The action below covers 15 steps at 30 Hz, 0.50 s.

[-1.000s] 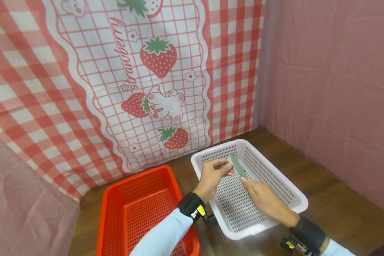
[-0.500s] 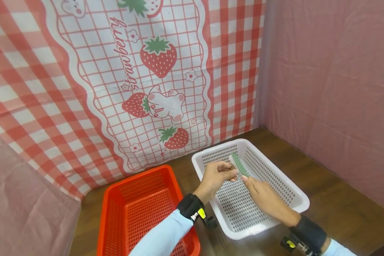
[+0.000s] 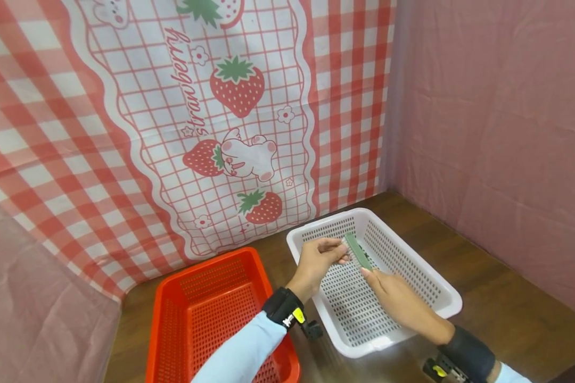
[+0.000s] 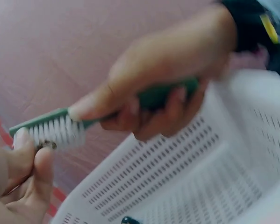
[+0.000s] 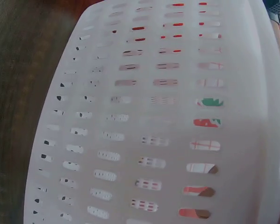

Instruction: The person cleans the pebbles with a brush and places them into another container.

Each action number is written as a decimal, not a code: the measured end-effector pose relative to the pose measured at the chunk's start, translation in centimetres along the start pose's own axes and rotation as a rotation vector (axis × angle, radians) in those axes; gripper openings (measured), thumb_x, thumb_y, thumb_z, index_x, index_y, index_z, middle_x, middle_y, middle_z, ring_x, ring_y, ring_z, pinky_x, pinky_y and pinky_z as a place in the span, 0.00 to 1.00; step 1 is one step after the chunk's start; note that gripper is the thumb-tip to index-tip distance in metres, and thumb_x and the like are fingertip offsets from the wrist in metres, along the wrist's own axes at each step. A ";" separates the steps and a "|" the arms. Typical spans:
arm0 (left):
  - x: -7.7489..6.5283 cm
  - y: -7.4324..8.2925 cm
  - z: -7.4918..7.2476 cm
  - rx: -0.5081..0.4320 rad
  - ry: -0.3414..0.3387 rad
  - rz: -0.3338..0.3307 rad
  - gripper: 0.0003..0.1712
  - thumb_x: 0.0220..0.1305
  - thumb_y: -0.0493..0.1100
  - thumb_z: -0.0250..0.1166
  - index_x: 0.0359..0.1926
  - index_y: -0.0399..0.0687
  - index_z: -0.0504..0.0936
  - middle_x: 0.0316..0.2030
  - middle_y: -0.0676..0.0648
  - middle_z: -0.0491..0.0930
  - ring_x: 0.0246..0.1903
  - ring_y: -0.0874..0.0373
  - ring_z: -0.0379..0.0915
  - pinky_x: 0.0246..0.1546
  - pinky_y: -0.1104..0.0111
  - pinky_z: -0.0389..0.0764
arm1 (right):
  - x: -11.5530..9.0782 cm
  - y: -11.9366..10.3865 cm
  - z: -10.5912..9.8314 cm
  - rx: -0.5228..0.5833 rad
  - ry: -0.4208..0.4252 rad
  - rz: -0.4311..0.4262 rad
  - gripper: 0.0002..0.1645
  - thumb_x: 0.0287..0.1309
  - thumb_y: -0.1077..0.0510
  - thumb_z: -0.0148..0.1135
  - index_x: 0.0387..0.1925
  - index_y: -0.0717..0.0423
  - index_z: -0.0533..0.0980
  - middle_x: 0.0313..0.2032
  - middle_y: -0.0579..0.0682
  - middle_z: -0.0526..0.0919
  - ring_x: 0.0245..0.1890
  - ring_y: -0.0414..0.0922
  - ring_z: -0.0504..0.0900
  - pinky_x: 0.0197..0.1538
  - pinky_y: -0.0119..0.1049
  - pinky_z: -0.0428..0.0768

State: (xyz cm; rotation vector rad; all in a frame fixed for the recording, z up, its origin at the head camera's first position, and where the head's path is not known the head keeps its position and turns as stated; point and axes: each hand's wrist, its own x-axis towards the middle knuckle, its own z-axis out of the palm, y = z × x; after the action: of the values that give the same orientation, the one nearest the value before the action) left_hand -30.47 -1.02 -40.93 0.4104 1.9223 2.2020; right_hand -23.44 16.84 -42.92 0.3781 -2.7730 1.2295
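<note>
My right hand [image 3: 400, 298] grips the handle of a green brush [image 3: 358, 251] with white bristles, its thumb lying along the back near the head. My left hand [image 3: 316, 263] pinches a small brownish, metallic-looking piece [image 4: 47, 144] between thumb and fingertips. In the left wrist view the bristles [image 4: 60, 130] sit right against that piece; its kind is too small and blurred to tell. Both hands are over a white plastic basket [image 3: 455, 303]. A small dark green item [image 4: 129, 220] shows low in the basket; most of it is cut off by the frame.
A red-orange plastic basket [image 3: 155, 319] stands left of the white one, under my left forearm. Both baskets are on a brown wooden table [image 3: 498, 298]. A strawberry-print cloth [image 3: 230, 122] hangs behind, and pink cloth [image 3: 498, 133] hangs at the right.
My left hand shifted slightly right and down, then back left, over the last second. The brush head made small strokes alongside it and now sits slightly lower. Both grips and both baskets stay the same.
</note>
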 end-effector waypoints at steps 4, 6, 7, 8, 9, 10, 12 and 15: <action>-0.3 -0.1 0.0 0.063 -0.077 -0.011 0.12 0.56 0.37 0.70 0.42 0.40 0.84 0.36 0.42 0.84 0.33 0.50 0.82 0.44 0.53 0.81 | 0.1 0.0 0.1 -0.047 0.050 -0.025 0.29 0.74 0.41 0.33 0.37 0.52 0.76 0.20 0.41 0.70 0.21 0.38 0.71 0.25 0.32 0.72; -0.4 -0.2 0.0 0.042 -0.063 -0.011 0.12 0.57 0.37 0.69 0.43 0.39 0.83 0.36 0.42 0.84 0.32 0.51 0.82 0.44 0.53 0.81 | 0.0 0.0 0.1 -0.051 0.042 -0.025 0.28 0.74 0.41 0.34 0.37 0.52 0.76 0.20 0.41 0.70 0.21 0.37 0.71 0.25 0.32 0.72; -0.4 -0.2 0.0 0.024 -0.035 -0.007 0.12 0.58 0.37 0.69 0.44 0.39 0.83 0.36 0.42 0.84 0.32 0.52 0.82 0.44 0.53 0.81 | 0.0 0.0 0.1 -0.044 0.026 -0.025 0.28 0.74 0.41 0.34 0.38 0.52 0.77 0.20 0.41 0.72 0.21 0.37 0.73 0.26 0.31 0.73; -0.4 -0.2 -0.1 0.016 -0.010 0.004 0.12 0.58 0.36 0.68 0.44 0.39 0.83 0.35 0.42 0.84 0.30 0.54 0.81 0.44 0.53 0.81 | -0.1 0.0 0.1 -0.027 0.002 -0.011 0.28 0.74 0.41 0.34 0.36 0.51 0.76 0.20 0.41 0.73 0.20 0.37 0.74 0.24 0.31 0.74; -0.4 -0.3 -0.1 0.019 0.000 0.014 0.12 0.58 0.36 0.68 0.44 0.38 0.83 0.35 0.42 0.84 0.30 0.55 0.81 0.44 0.53 0.81 | -0.1 -0.1 0.1 -0.015 -0.016 -0.007 0.28 0.74 0.40 0.33 0.35 0.50 0.75 0.20 0.41 0.73 0.19 0.37 0.74 0.23 0.31 0.74; -0.4 -0.3 -0.1 0.037 -0.007 0.017 0.11 0.59 0.36 0.68 0.43 0.38 0.83 0.34 0.41 0.84 0.29 0.56 0.81 0.43 0.52 0.81 | -0.1 -0.1 0.1 -0.004 -0.025 -0.009 0.27 0.74 0.41 0.33 0.35 0.50 0.75 0.20 0.41 0.74 0.19 0.37 0.75 0.24 0.31 0.74; -0.4 -0.3 -0.1 0.108 -0.066 0.030 0.10 0.59 0.36 0.68 0.42 0.36 0.83 0.33 0.40 0.84 0.28 0.56 0.81 0.41 0.52 0.82 | -0.1 -0.1 0.1 0.000 -0.015 -0.014 0.27 0.74 0.41 0.33 0.34 0.50 0.75 0.20 0.42 0.73 0.18 0.37 0.73 0.23 0.31 0.73; -0.5 -0.1 -0.1 0.190 -0.119 0.031 0.10 0.59 0.37 0.68 0.41 0.37 0.84 0.33 0.40 0.84 0.29 0.54 0.82 0.39 0.55 0.83 | -0.1 0.0 0.1 -0.015 0.020 -0.036 0.26 0.74 0.42 0.34 0.31 0.51 0.74 0.18 0.42 0.68 0.17 0.37 0.69 0.21 0.31 0.70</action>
State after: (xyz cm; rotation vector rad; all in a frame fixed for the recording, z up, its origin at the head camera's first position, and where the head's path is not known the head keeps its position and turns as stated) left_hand -30.06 -1.26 -41.06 0.5905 2.0800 1.9703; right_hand -23.33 16.72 -43.01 0.4105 -2.7441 1.1968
